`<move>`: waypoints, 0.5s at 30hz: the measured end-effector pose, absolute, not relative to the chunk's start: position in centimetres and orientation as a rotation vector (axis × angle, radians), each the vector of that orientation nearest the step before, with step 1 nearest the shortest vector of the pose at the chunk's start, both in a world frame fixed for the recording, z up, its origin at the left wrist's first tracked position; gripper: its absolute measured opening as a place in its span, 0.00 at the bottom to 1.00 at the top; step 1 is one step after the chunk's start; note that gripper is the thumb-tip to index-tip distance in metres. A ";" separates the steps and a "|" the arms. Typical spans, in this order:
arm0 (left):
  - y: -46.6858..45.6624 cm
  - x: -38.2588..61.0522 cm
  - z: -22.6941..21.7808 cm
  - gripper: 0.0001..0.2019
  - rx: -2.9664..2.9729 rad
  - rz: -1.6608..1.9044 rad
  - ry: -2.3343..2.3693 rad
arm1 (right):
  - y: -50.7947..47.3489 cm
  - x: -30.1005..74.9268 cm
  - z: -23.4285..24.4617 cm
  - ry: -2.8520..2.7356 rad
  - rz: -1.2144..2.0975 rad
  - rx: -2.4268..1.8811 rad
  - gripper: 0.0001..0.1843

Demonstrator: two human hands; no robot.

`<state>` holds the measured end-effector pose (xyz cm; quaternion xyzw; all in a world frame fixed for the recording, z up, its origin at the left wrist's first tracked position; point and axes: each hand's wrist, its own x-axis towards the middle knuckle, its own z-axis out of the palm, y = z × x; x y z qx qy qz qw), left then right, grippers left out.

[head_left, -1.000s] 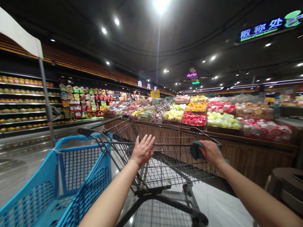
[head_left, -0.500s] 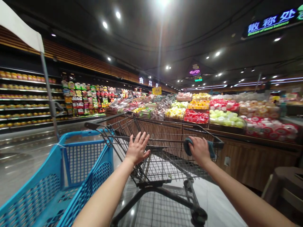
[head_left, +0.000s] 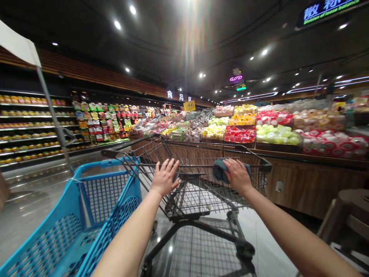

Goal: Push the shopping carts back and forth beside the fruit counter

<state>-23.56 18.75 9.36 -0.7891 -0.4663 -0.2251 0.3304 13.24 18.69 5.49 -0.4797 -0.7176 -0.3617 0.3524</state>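
A dark wire shopping cart (head_left: pixel 196 202) stands in front of me in the head view. My left hand (head_left: pixel 165 177) lies at its top rail, with the fingers spread and nothing held. Farther right along the same rail, my right hand (head_left: pixel 238 177) is closed over a blue-grey cloth (head_left: pixel 220 170). The cloth wraps about the rail and sticks out on both sides of the hand. My right palm and part of the cloth are hidden.
A blue plastic basket cart (head_left: pixel 62 227) sits close on the left, beside a grey pole (head_left: pixel 54 115). Beyond the shopping cart runs a wooden counter (head_left: pixel 305 188) heaped with packaged sweets (head_left: pixel 239 134). A brown stool (head_left: pixel 350 198) is at the right; stocked shelves (head_left: pixel 29 127) line the left.
My right hand has slid the cloth leftward along the rail. My left hand stays at about the same spot on the cart. The view has shifted slightly.
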 end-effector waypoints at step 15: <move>18.9 -22.0 9.1 0.36 -2.046 -0.711 -1.270 | 18.0 17.7 5.9 -1.582 -0.898 -1.482 0.20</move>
